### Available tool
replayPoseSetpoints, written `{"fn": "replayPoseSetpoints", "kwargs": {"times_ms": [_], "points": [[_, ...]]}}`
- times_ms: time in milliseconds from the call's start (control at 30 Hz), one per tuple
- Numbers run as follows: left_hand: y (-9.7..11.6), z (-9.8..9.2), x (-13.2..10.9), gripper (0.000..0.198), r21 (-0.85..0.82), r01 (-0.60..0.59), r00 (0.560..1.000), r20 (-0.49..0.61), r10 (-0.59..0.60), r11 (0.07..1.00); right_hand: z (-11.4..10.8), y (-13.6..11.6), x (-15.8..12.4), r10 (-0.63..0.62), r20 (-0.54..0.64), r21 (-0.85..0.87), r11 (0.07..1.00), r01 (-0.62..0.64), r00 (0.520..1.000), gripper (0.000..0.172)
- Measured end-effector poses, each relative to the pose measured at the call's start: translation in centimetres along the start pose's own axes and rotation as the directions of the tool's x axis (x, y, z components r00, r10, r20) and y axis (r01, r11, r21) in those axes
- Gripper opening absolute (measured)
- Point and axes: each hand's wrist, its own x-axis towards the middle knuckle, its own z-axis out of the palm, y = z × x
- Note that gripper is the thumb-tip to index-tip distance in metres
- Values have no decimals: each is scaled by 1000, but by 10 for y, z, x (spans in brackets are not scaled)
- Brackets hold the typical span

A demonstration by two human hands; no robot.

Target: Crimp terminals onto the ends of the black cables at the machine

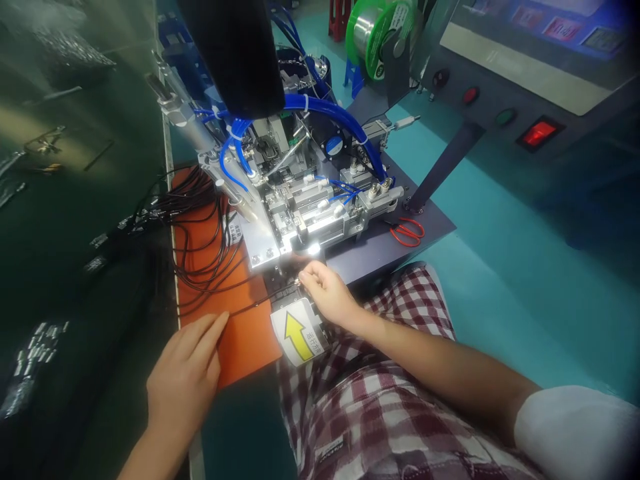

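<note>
A thin black cable point(253, 307) runs between my two hands, across the front of the machine. My left hand point(187, 370) is closed on the cable above the orange mat point(245, 343), thumb and fingers pressed together. With a pinch, my right hand point(327, 293) grips the cable's small light-coloured end, just in front of the machine's lit metal front point(305, 253). My fingertips partly cover that end. Below the cable is a white plate with a yellow arrow point(299, 335).
A bundle of black cables point(195, 200) lies on the mat's far part. Red-handled scissors point(407, 232) rest on the machine's dark base. Behind stand a green solder spool point(373, 37) and blue air hoses point(330, 113). A control box point(530, 73) with a lit red switch is at right.
</note>
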Motion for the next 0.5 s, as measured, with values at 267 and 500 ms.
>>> {"fn": "replayPoseSetpoints", "kwargs": {"times_ms": [267,500], "points": [[13,6,-6,48,63,99,992,-81,-94,993,-43,17,-25,96,-94,34,995,-93,991,41],[19,10,-1,34,-2,182,979,-94,-182,983,-79,41,-66,190,-84,-1,982,-191,978,45]]}}
